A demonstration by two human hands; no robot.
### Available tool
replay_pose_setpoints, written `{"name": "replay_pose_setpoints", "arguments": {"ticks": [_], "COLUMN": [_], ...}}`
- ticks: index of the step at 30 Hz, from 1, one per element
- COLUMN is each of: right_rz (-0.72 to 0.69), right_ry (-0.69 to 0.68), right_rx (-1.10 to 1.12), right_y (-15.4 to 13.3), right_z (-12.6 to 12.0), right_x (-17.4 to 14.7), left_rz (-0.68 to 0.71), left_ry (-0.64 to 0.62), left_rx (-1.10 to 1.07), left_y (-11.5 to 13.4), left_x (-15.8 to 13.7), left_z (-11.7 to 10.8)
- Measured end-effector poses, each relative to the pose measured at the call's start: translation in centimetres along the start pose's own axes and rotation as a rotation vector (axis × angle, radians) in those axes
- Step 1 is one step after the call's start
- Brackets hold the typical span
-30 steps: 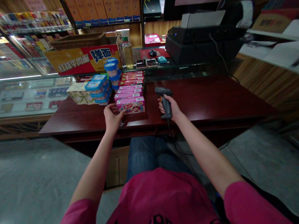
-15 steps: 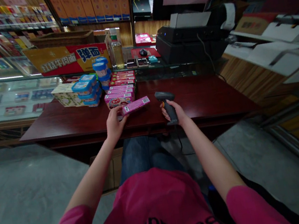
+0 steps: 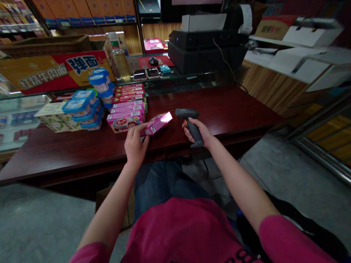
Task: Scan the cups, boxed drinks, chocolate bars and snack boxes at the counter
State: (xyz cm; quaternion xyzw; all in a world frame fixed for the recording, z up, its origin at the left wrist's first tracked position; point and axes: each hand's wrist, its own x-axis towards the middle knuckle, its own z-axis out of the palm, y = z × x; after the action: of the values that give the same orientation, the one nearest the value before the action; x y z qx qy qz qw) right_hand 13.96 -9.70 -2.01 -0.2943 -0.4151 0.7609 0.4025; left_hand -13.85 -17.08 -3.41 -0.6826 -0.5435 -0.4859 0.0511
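My left hand (image 3: 136, 145) grips the left end of a pink box (image 3: 157, 124), which is tilted over the desk. Bright light from the scanner falls on the box's right end. Closed around the handle of a dark grey barcode scanner (image 3: 194, 127), my right hand (image 3: 203, 132) keeps the scanner's head pointing left, apart from the box. Just behind my left hand stands a row of similar pink boxes (image 3: 126, 118), with red ones farther back. Left of the row are stacked blue-lidded tubs (image 3: 81, 111).
A pale patterned carton (image 3: 56, 118) sits left on the dark red desk (image 3: 226, 112). Behind are a noodle carton (image 3: 53, 73), a bottle (image 3: 121, 64), two phones (image 3: 146, 73) and a black printer (image 3: 204, 42). The scanner's cable (image 3: 205, 164) hangs below the desk.
The light on the box's right end has come on, covering its barcode area. The box is angled up a little more. The whole view has swung to the right.
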Motion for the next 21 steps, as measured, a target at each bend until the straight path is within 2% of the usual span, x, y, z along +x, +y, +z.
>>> {"name": "replay_pose_setpoints", "arguments": {"ticks": [5, 9, 15, 21], "right_rz": [-0.046, -0.120, -0.333, -0.451], "right_ry": [0.039, 0.168, 0.485, 0.574], "right_rx": [0.013, 0.105, 0.362, 0.470], "right_y": [-0.3, -2.2, -7.0, -10.5], "right_z": [-1.1, -3.9, -10.7, -17.4], "right_x": [0.5, 1.4, 2.9, 4.4], "left_rz": [-0.039, -0.155, -0.244, -0.312], "left_ry": [-0.015, -0.107, -0.219, -0.241], "left_rx": [-0.031, -0.146, -0.376, -0.577], "left_y": [0.2, 0.0, 1.5, 3.9], "left_x": [1.0, 3.1, 7.9, 13.2], "left_z": [1.1, 4.2, 12.6, 22.8]}}
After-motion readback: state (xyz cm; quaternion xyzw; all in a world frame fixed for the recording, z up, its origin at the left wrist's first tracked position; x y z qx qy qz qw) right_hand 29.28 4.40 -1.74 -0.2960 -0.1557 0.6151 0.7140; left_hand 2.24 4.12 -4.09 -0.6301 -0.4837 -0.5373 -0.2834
